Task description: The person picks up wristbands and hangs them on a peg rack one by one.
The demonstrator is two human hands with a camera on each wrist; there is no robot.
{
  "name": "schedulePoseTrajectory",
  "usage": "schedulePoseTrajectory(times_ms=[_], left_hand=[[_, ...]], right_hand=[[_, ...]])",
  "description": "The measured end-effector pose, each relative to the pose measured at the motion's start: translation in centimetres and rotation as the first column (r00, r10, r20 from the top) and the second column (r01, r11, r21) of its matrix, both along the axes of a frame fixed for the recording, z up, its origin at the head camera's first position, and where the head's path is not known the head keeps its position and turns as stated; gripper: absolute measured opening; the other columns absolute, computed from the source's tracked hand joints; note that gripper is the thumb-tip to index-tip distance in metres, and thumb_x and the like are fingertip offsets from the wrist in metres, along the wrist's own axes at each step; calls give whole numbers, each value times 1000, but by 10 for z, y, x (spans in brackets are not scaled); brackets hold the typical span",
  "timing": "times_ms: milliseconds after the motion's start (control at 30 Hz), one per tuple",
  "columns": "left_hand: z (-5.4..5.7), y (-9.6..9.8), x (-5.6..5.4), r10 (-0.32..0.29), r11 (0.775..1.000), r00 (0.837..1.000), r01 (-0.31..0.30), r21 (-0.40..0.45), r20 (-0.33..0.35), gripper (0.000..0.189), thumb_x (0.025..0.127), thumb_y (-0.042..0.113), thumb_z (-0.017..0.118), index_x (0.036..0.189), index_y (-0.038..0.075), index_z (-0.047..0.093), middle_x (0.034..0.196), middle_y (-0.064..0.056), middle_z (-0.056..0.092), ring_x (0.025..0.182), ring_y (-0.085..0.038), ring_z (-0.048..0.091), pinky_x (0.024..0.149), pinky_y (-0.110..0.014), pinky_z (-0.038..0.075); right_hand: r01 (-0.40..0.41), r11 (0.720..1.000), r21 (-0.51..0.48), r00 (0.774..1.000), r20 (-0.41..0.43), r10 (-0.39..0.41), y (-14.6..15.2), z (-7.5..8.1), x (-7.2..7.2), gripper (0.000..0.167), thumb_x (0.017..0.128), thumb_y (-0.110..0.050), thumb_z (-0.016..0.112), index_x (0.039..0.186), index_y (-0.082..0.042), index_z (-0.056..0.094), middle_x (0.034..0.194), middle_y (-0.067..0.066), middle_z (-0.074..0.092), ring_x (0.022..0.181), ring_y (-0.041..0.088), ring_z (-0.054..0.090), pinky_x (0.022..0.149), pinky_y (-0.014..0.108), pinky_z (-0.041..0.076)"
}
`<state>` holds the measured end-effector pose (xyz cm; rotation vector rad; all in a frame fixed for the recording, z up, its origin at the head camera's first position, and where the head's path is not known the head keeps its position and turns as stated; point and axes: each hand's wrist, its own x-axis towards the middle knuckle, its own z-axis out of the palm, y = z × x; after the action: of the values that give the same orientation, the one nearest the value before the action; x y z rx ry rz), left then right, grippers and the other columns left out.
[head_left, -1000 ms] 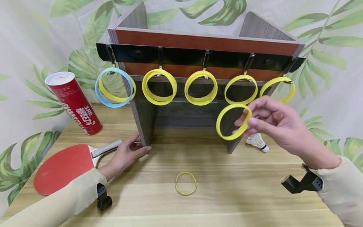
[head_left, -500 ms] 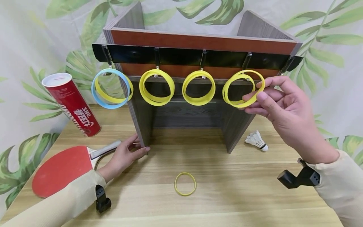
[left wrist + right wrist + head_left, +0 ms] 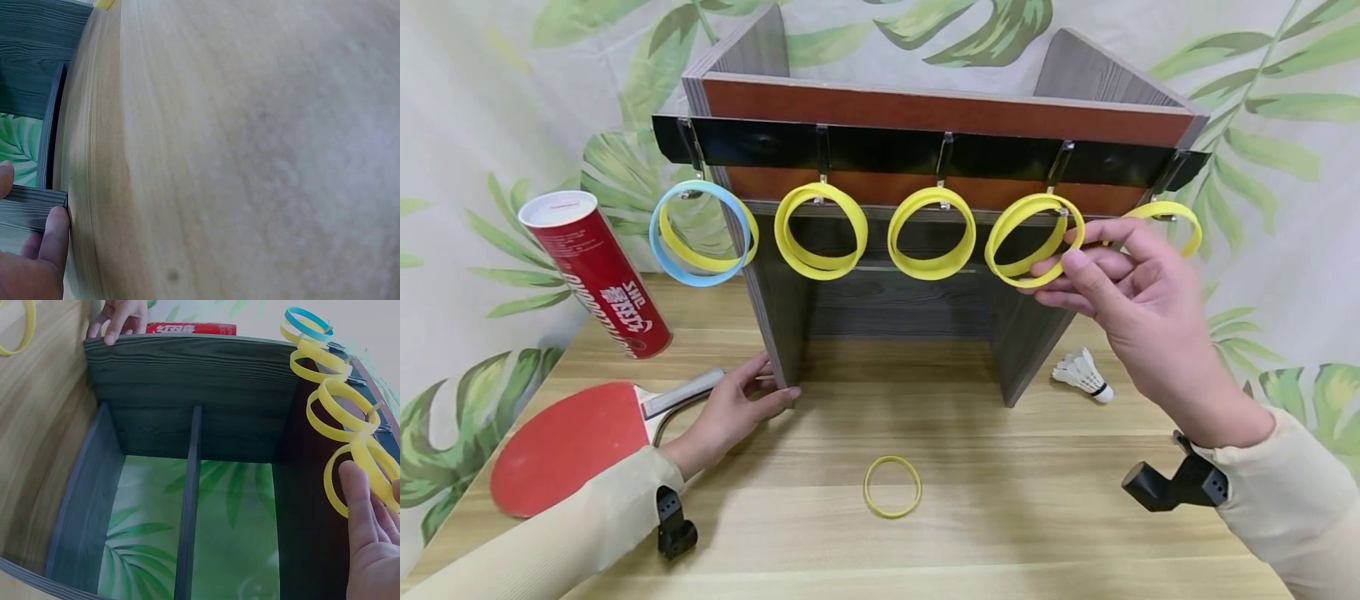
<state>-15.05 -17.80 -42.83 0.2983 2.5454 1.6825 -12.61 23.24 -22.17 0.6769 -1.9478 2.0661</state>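
Observation:
My right hand (image 3: 1150, 312) pinches a yellow ring (image 3: 990, 250) between thumb and fingers, raised at the fourth hook. Another yellow ring hangs there, mostly hidden behind it. On the first hook hang a blue ring (image 3: 653, 237) and a yellow one; yellow rings (image 3: 780, 237) hang on the second hook and yellow rings (image 3: 892, 237) on the third. The fifth hook bears a yellow ring (image 3: 1195, 229), partly hidden by my hand. Down at the left, my left hand (image 3: 730, 412) grips the lower front edge of the grey shelf's side panel (image 3: 766, 292), also seen in the left wrist view.
A black strip (image 3: 880, 150) carries the hooks across the shelf front. One yellow ring (image 3: 868, 496) lies flat on the wooden table. To the left are a red paddle (image 3: 572, 450) and a red tube (image 3: 598, 279). A shuttlecock (image 3: 1081, 375) lies right of the shelf.
My right hand has raised the yellow ring from below the fourth hook, swung right, then moved left so the ring overlaps the one hanging there. The left hand keeps its grip.

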Motion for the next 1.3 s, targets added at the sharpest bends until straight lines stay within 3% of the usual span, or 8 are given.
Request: schedulePoseTrajectory(times_ms=[467, 633, 900, 1033, 1167, 1300], left_hand=[[0, 0, 0, 3, 1000, 1000, -3, 11, -6, 69, 100, 15, 72, 162, 18, 41, 148, -22, 60, 129, -40, 63, 91, -14, 51], [-1, 1, 1, 13, 999, 1000, -13, 35, 1, 67, 99, 14, 73, 160, 14, 44, 144, -22, 63, 128, -37, 62, 92, -15, 51], [-1, 1, 1, 13, 999, 1000, -13, 49, -2, 65, 99, 14, 73, 159, 14, 45, 144, -22, 62, 129, -37, 62, 91, -15, 53], [-1, 1, 1, 14, 999, 1000, -14, 52, 8, 66, 100, 14, 72, 159, 14, 45, 145, -23, 61, 130, -39, 61, 91, -15, 52], [-1, 1, 1, 13, 998, 1000, -14, 55, 18, 65, 100, 14, 72, 159, 14, 45, 145, -23, 60, 130, -41, 61, 90, -16, 52], [0, 1, 1, 13, 999, 1000, -13, 48, 19, 65, 100, 14, 72, 159, 15, 45, 146, -23, 60, 131, -41, 61, 90, -16, 52]], right_hand=[[-44, 995, 93, 998, 46, 40, 0, -7, 3, 13, 106, 2, 53, 118, 5, 55, 104, 15, 81, 93, 26, 81, 87, 34, 63], [-61, 993, 99, 996, 72, 54, 1, -15, 2, 9, 106, 2, 53, 114, 5, 57, 102, 14, 80, 93, 26, 81, 86, 34, 63], [-111, 975, 194, 987, 132, 86, -1, -32, 2, 14, 107, -1, 55, 119, 1, 60, 101, 9, 80, 93, 21, 81, 83, 34, 64], [-139, 944, 301, 982, 161, 93, -5, -49, -2, 14, 107, -3, 55, 115, 8, 59, 99, 8, 79, 91, 18, 80, 81, 34, 64], [-187, 884, 429, 967, 241, 87, -12, -72, -9, 19, 106, -4, 58, 115, 12, 60, 103, 13, 77, 91, 15, 79, 81, 34, 65], [-260, 830, 494, 947, 299, 119, -23, -101, -14, 19, 104, -4, 61, 114, 12, 64, 102, 23, 75, 87, 11, 76, 79, 34, 65]])
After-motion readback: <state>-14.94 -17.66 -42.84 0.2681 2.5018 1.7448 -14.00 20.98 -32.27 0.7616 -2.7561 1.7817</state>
